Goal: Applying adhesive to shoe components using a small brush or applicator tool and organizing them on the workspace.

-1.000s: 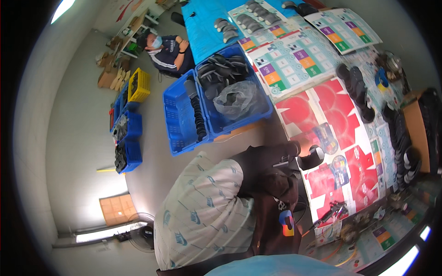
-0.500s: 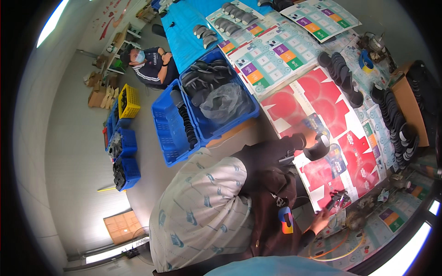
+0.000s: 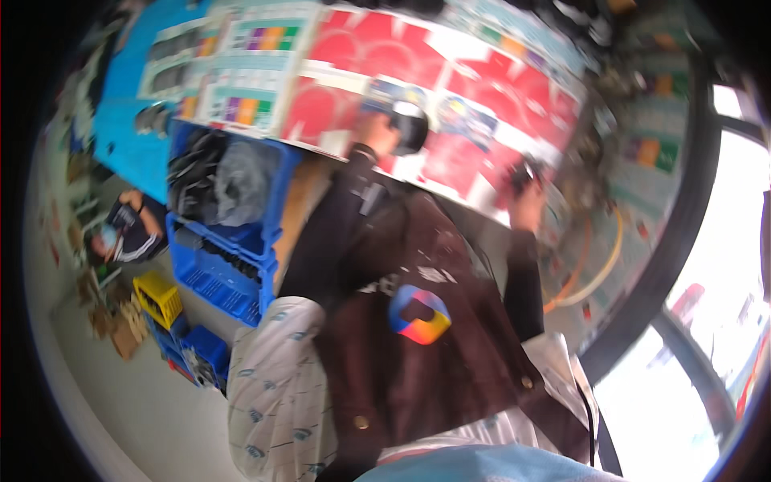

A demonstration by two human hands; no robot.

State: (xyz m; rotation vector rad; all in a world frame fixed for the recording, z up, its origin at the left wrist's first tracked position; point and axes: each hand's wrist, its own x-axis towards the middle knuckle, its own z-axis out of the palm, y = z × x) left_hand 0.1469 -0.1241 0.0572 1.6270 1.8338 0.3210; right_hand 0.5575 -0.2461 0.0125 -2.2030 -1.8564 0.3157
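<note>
My left hand (image 3: 376,134) is closed on the edge of a black curved piece (image 3: 412,128) with a pale patch, just over the red-and-white printed sheet (image 3: 377,48) on the table. To the right, near the table's front edge, my right hand (image 3: 528,207) grips a small dark tool (image 3: 525,172); motion blur hides its exact kind. Both arms wear dark sleeves, and a brown apron (image 3: 418,353) covers my front.
Blue crates (image 3: 277,193) with black pieces and a clear plastic bag (image 3: 243,185) stand left of me. A seated person (image 3: 132,229) is beyond them. Orange and yellow hoses (image 3: 614,257) curl at right. A yellow crate (image 3: 157,297) stands on the floor.
My view has swung right, shifting the table and crates leftward and upward in the picture. The black curved piece stays at my left hand, the dark tool at my right.
</note>
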